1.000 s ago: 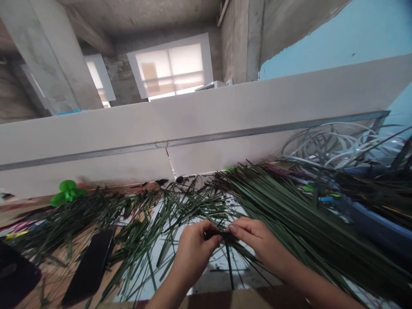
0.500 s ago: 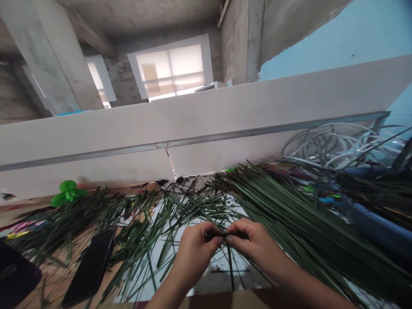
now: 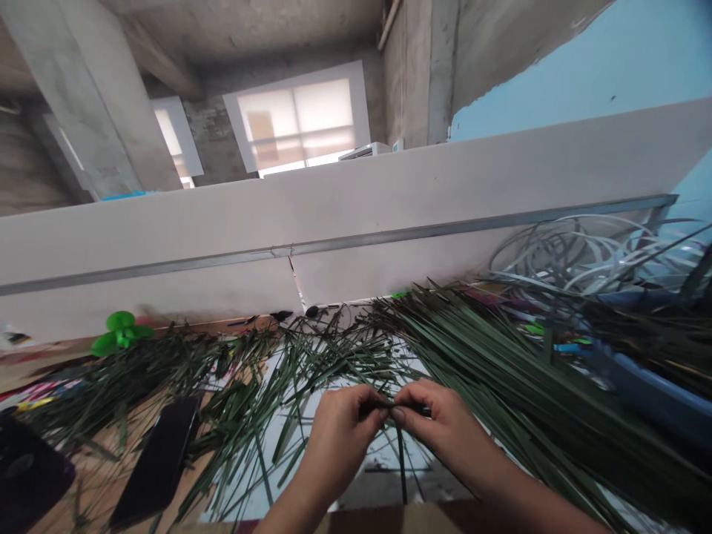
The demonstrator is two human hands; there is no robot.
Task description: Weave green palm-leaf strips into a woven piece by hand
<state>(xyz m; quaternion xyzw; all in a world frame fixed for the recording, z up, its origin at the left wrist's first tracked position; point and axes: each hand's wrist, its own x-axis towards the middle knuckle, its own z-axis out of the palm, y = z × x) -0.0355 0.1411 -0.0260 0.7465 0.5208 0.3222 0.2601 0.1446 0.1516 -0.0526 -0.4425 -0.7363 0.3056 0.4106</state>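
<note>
My left hand (image 3: pixel 348 426) and my right hand (image 3: pixel 431 415) meet fingertip to fingertip above the table, both pinched closed. Between them they grip a dark green leaf strip (image 3: pixel 401 463), whose long end hangs down below my right fingers. How the strip is folded or joined at the fingertips is hidden. Under and behind my hands, loose cut leaf strips (image 3: pixel 278 393) are strewn over a white sheet (image 3: pixel 239 486). A thick bundle of long green leaves (image 3: pixel 500 378) lies just right of my right hand.
A black phone (image 3: pixel 159 460) lies at the left, near a dark object (image 3: pixel 27 471) and a green propeller-shaped item (image 3: pixel 119 334). At the right stand a blue basin (image 3: pixel 656 389) and coils of pale strip (image 3: pixel 567 248). A white partition (image 3: pixel 356 200) bounds the table's back.
My hands stay together in nearly the same place, with only slight finger shifts on the leaf strip. The whole view has moved slightly.
</note>
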